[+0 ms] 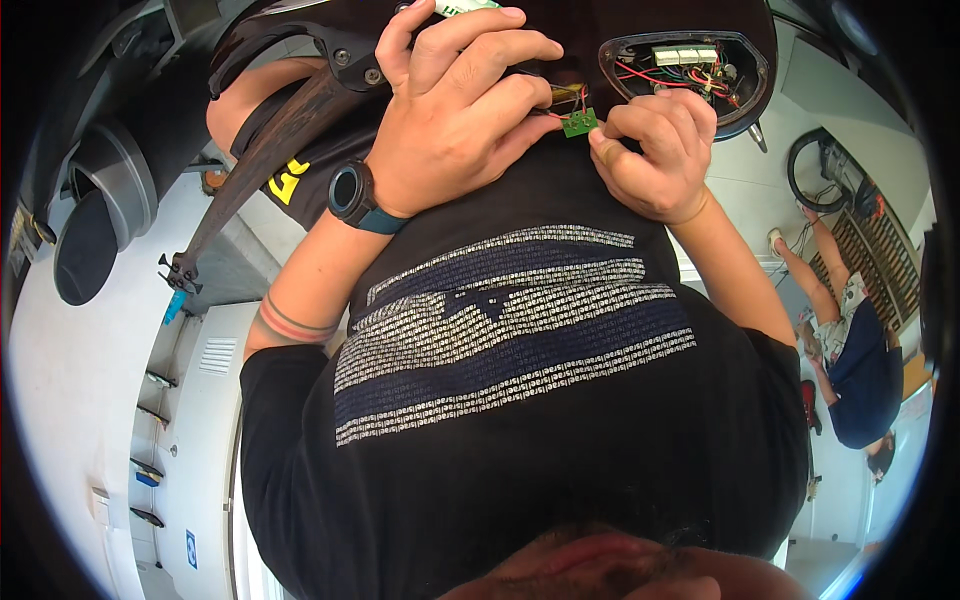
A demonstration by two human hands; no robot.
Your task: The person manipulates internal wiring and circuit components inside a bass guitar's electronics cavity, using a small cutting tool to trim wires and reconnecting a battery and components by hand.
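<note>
A small green circuit board (579, 123) with thin red and dark wires is up near the dark vehicle body. My right hand (655, 150) pinches its right edge between thumb and forefinger, the other fingers curled. At the board's left edge are the thumb and forefinger of my left hand (450, 115); whether they grip the board or its wires I cannot tell. That hand's outer fingers curl round a white tube with green print (465, 6), cut off by the upper edge of the view.
Right of the board, an oval opening (690, 80) in the dark body holds red and black wires and white connectors (685, 55). A dark metal lever (250, 170) slants down at left. Another person (865, 380) is at far right, near a slatted panel (880, 250).
</note>
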